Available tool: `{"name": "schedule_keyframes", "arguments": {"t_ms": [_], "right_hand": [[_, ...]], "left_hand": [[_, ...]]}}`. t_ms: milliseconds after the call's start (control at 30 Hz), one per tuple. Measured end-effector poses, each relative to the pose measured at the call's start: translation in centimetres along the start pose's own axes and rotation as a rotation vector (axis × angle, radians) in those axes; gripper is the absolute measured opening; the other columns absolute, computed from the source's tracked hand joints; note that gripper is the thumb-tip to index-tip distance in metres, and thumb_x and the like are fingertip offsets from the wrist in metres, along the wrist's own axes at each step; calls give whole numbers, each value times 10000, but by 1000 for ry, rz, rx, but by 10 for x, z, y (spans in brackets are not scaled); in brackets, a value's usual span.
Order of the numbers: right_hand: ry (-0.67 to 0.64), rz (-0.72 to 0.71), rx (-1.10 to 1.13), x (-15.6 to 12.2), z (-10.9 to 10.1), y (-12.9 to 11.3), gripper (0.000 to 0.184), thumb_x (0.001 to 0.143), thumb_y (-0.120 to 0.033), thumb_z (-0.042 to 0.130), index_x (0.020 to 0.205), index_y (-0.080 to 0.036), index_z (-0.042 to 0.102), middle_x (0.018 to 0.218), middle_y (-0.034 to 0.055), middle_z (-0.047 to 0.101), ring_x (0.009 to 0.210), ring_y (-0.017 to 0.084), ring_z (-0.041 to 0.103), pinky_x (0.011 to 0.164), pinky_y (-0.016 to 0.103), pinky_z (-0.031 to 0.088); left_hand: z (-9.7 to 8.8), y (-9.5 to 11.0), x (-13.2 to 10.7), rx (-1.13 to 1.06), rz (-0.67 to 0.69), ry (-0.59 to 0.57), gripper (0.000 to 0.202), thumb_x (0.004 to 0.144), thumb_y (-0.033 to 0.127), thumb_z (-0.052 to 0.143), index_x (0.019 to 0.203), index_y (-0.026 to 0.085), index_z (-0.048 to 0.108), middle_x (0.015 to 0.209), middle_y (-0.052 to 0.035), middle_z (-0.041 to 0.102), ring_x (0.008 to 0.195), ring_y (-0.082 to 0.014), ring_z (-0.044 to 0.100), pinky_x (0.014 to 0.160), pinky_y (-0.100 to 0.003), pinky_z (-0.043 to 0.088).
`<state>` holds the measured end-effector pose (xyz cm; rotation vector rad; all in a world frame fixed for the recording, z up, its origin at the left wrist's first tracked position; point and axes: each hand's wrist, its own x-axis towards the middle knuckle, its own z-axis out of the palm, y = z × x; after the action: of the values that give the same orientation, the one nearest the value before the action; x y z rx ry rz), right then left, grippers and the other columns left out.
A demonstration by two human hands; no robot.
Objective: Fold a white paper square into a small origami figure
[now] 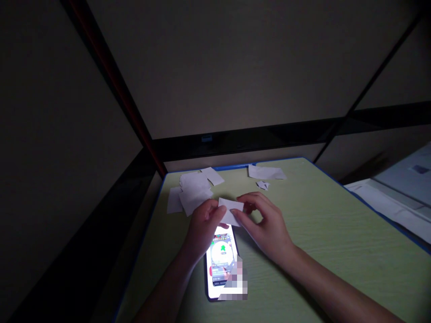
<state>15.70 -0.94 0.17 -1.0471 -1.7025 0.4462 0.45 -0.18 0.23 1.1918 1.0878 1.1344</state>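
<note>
Between my two hands is a small piece of white paper (231, 205), held up over the far end of a lit phone (215, 264). My left hand (204, 226) pinches its left side, thumb on top. On the right side, my right hand (264, 222) grips the paper between thumb and fingers; the index finger curves behind the edge. The phone lies flat on the table, its screen bright and partly blurred out. Just beyond my left hand is a loose pile of white paper pieces (194, 186).
A green table (323, 215) with a blue edge stands against a panelled wall (235, 67). Toward its back right lie a paper strip (267, 172) and a small folded paper (262, 185). A pale grey object (400, 179) stands beyond the right edge.
</note>
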Motion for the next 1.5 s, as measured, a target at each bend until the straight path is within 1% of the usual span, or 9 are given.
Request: {"name": "schedule_keyframes", "arguments": {"t_ms": [167,367,733,867,933,1033,1200,1400,1500], "right_hand": [[27,-29,-6,1,-1,0,155,772,-170,588,926,-184,584,862,49,575,734,155,542,631,302,466],[31,-134,-76,0,-3,6,176,798,-157,555,956,-206,616,912,62,615,839,189,567,724,354,477],[-21,-306,-215,1,-9,8,253,798,-119,556,1021,-206,638,971,68,653,871,200,569,760,364,477],[16,-323,-282,0,-10,8,188,791,-144,572,944,-214,655,1017,83,618,929,224,538,774,396,459],[31,-310,-315,-1,-10,6,155,789,-152,574,911,-206,653,980,89,610,911,228,532,750,394,454],[-18,-315,-282,-2,-10,4,160,796,-129,558,921,-200,628,898,70,630,849,211,542,730,376,449],[-82,-344,-205,-5,-8,2,199,803,-111,544,972,-200,600,907,57,651,818,197,555,728,373,451],[-95,-414,-116,-6,-4,3,219,786,-91,569,986,-176,598,896,59,657,836,187,571,743,369,478],[-110,-444,-126,-6,-4,1,210,775,-93,590,973,-162,607,912,65,664,854,182,581,772,365,484]], "left_hand": [[0,-1,2,-13,18,68,202,721,330,600,750,135,556,669,1,602,591,-128,582,497,-243,530],[5,0,-1,-18,-13,6,222,734,333,582,823,130,592,717,-22,624,614,-135,599,514,-236,526],[7,-5,0,-26,-35,82,230,730,357,569,646,149,520,586,37,486,568,-113,527,490,-246,534],[9,-4,-2,7,-21,99,222,744,357,553,682,145,533,620,26,498,594,-120,526,523,-270,549],[10,-4,-3,26,-13,109,220,752,356,543,693,144,534,627,24,490,597,-120,518,532,-276,553],[11,-4,-4,81,37,121,222,771,345,519,664,150,515,602,29,454,572,-111,491,505,-252,540],[12,-5,-5,182,140,185,245,794,340,495,625,164,479,551,46,400,519,-96,459,478,-211,510],[14,-2,-6,220,164,176,230,805,289,460,615,161,476,534,49,428,484,-96,501,442,-179,432],[14,1,-6,186,169,173,237,800,268,452,587,164,447,527,54,396,483,-86,471,434,-165,396]]}}
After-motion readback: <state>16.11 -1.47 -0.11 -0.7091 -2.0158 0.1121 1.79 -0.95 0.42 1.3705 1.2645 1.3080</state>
